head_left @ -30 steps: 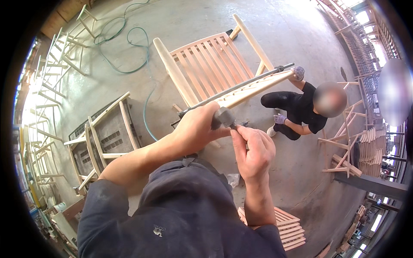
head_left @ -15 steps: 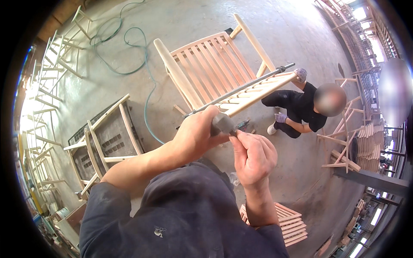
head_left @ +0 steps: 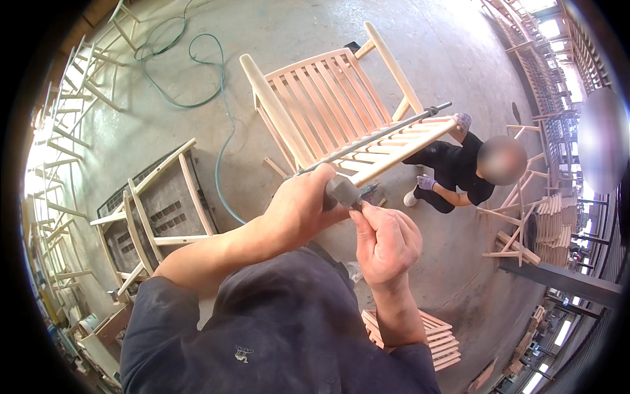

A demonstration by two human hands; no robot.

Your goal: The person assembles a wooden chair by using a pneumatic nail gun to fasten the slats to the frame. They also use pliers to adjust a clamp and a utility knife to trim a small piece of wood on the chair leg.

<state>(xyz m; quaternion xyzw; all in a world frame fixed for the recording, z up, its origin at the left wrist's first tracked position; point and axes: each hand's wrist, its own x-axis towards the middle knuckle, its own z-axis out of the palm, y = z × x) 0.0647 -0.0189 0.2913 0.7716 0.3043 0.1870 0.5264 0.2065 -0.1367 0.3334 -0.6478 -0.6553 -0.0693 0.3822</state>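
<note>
My left hand (head_left: 298, 197) is closed around a grey hand-held power tool (head_left: 342, 192), which looks like a drill; its grip is hidden by my fingers. At the tool's narrow dark front end, my right hand (head_left: 388, 241) is pinched shut, and what lies between thumb and finger is too small to make out. Just beyond both hands stands a pale wooden armchair (head_left: 328, 98) with a slatted seat and wide arms. A long metal bar clamp (head_left: 387, 127) runs across it, beside the slatted back (head_left: 400, 146).
A person (head_left: 453, 167) in black with patterned gloves crouches at right, one hand on the chair back's end. A wooden frame (head_left: 154, 217) rests on a dark platform at left. A green hose (head_left: 220, 154) curls over the floor. Slatted panels (head_left: 436, 338) lie lower right.
My view has shifted slightly, so the chair and floor objects sit a little differently. Both my hands keep the same hold. The other person's lower glove has moved slightly.
</note>
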